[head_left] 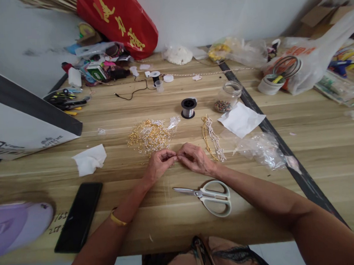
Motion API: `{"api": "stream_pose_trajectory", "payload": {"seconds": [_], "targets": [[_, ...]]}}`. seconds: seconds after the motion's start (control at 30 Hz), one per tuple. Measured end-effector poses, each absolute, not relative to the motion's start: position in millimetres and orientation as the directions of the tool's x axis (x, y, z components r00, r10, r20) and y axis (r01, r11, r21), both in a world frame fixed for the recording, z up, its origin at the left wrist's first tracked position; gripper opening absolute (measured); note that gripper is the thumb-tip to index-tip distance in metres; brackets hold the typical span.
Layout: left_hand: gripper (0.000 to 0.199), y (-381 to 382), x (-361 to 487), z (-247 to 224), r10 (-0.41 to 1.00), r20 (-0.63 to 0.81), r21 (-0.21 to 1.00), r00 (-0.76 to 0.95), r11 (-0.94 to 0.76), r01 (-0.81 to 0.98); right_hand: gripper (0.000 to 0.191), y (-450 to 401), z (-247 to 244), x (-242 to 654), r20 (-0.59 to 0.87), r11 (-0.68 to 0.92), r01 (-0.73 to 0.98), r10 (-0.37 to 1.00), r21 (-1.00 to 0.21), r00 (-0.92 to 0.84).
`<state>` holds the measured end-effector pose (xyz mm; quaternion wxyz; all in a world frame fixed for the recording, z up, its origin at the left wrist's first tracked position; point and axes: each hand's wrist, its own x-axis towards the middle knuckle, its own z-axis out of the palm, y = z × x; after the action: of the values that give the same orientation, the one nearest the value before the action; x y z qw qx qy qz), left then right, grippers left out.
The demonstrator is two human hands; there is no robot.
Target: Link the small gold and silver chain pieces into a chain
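My left hand [160, 164] and my right hand [195, 158] meet fingertip to fingertip over the wooden table, each closed in a pinch. Whatever lies between the fingertips is too small to make out. Just beyond my left hand is a pile of gold and silver chain pieces [150, 137]. A gold chain [207, 140] and a silver chain [215, 140] lie right of my right hand. Behind the hands stands a spool of silver wire [188, 108]. Scissors [209, 196] with pale green handles lie nearer my body, their blades pointing left.
A black phone [78, 217] and a purple object [19, 226] are at the left front. White paper [241, 119], a jar of beads [227, 97] and clear plastic bags [263, 149] lie to the right. A large box [23, 122] stands at left.
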<state>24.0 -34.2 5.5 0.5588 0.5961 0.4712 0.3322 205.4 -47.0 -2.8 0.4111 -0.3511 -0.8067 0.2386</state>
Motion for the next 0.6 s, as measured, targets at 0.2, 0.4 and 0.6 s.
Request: {"api": "stream_pose_trajectory", "payload": {"seconds": [0.2,0.4,0.6], "targets": [[0.017,-34.9,22.2,2.2,0.933,-0.057,0.961,0.354,-0.045,0.272,0.008,-46.6,-3.7,205.4,0.490,0.637,0.377,0.765,-0.673,-0.418],[0.017,-34.3,21.9,4.5,0.921,-0.081,0.962,0.381,-0.028,0.273,0.009,-46.5,-3.6,205.3,0.469,0.614,0.399,0.784,-0.681,-0.405],[0.022,-33.6,21.9,8.9,0.907,-0.128,0.971,0.402,0.033,0.237,0.011,-46.1,-4.7,205.4,0.463,0.605,0.399,0.791,-0.689,-0.400]]}}
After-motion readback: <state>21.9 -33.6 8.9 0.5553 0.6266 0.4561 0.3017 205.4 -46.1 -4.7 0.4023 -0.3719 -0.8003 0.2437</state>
